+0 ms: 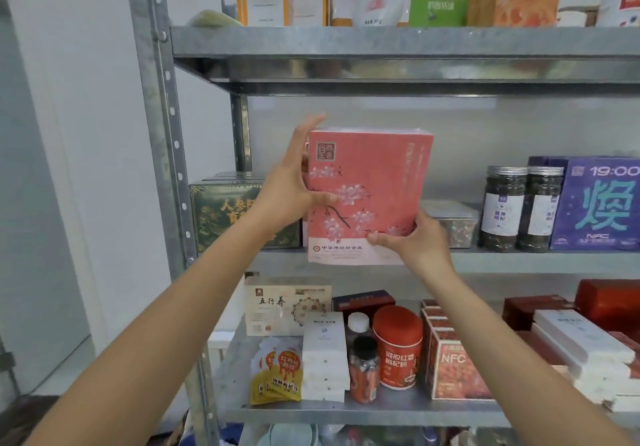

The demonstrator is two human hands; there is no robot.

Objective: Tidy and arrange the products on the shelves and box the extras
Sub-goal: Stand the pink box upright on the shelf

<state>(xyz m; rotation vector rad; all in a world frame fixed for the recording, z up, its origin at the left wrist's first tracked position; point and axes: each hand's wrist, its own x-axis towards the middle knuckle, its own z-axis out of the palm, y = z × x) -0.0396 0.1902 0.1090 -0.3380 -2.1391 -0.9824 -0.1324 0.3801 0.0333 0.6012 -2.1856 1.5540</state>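
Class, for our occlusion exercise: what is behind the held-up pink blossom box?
The pink blossom box covers whatever stands directly behind it. Past its left edge a green gold-lettered box shows, past its right a clear lidded container.

Readable labels, shelf unit
pink box (367,196) bottom band: "中华传统好食品". At its 3 o'clock, purple box (599,203): "19:00", "NFC". 9 o'clock, dark green box (221,217): "人参", rest hidden. 7 o'clock, cream box (277,307): "五行养". 6 o'clock, red canister (398,352): "阿胶红枣枸杞粉". 5 o'clock, red carton (453,369): "NFC". Top-shelf print too blurred.
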